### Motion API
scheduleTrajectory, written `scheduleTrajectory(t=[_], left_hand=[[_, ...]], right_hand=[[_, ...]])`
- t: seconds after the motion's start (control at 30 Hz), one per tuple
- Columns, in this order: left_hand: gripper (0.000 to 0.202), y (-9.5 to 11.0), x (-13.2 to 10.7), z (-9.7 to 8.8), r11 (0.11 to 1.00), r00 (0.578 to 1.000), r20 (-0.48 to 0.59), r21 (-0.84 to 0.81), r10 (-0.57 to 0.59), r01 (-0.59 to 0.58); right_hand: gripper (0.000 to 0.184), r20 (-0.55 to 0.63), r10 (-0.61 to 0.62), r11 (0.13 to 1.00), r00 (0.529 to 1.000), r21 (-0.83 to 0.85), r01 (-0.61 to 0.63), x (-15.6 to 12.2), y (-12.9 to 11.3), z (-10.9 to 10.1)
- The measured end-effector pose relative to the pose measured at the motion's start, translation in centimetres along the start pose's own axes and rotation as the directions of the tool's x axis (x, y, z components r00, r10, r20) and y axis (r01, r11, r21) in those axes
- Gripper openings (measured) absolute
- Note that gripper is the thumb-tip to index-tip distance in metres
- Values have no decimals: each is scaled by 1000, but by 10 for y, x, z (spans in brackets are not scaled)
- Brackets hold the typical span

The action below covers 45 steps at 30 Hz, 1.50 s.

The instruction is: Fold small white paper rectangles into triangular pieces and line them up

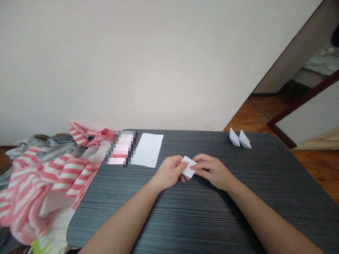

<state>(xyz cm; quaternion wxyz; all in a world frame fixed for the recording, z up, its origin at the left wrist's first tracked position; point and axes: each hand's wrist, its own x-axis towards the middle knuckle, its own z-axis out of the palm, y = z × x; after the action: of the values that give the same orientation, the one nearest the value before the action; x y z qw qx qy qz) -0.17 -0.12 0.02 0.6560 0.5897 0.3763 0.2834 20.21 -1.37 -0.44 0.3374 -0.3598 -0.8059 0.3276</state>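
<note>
The left hand point(171, 172) was partly curled, its thumb laid flat over the near-left side of a small, folded white paper point(189, 171) and its other fingers bent behind and beneath it. The right hand point(213, 170) was loosely bent, its thumb and fingertips pinching the paper's right corner. The folded paper thus sat between the two hands, gripped by both, with its flat face turned up and its corners set aslant. Whether the undersides of the hands touched the dark wood-grain table point(169, 222) below them could not be told.

Beyond the left hand and off to its left lay a stack of white paper sheets point(148, 150), flat on the table, its edges slightly uneven. Further left of that hand, just beside the stack, was a pixelated rectangular object point(122, 148), pinkish with a red band, too obscured to identify. Beyond the right hand and to its right, near the table's far edge, two boat-shaped paper folds stood side by side, a left one point(234, 137) and a right one point(245, 139).

Well to the left of the left hand, past the table's edge, was a heap of pink-and-white striped fabric point(63, 174). A pale wall point(148, 67) rose beyond both hands, and wood-look flooring point(317, 165) showed well to the right of the right hand.
</note>
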Motion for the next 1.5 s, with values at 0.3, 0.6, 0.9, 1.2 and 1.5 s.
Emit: scheduleTrajectory(t=[0.3, 0.6, 0.9, 1.2, 1.5], left_hand=[[33, 2, 0, 1, 1000, 1000, 13, 26, -7, 6], [41, 0, 2, 3, 1000, 999, 37, 15, 8, -9], [28, -2, -1, 3, 996, 998, 45, 83, 31, -35], [32, -1, 0, 3, 998, 999, 45, 59, 16, -18], [33, -3, 0, 4, 997, 999, 32, 76, 8, -10]], right_hand=[[15, -27, 36, 999, 999, 1, -36, 2, -3, 1], [14, -82, 166, 983, 983, -65, -171, 4, -12, 1], [10, -76, 291, 953, 954, 105, -283, -1, -5, 8], [16, -60, 343, 938, 937, 70, -339, 1, -5, 7], [27, 1, 409, 912, 913, 28, -409, 3, -13, 4]])
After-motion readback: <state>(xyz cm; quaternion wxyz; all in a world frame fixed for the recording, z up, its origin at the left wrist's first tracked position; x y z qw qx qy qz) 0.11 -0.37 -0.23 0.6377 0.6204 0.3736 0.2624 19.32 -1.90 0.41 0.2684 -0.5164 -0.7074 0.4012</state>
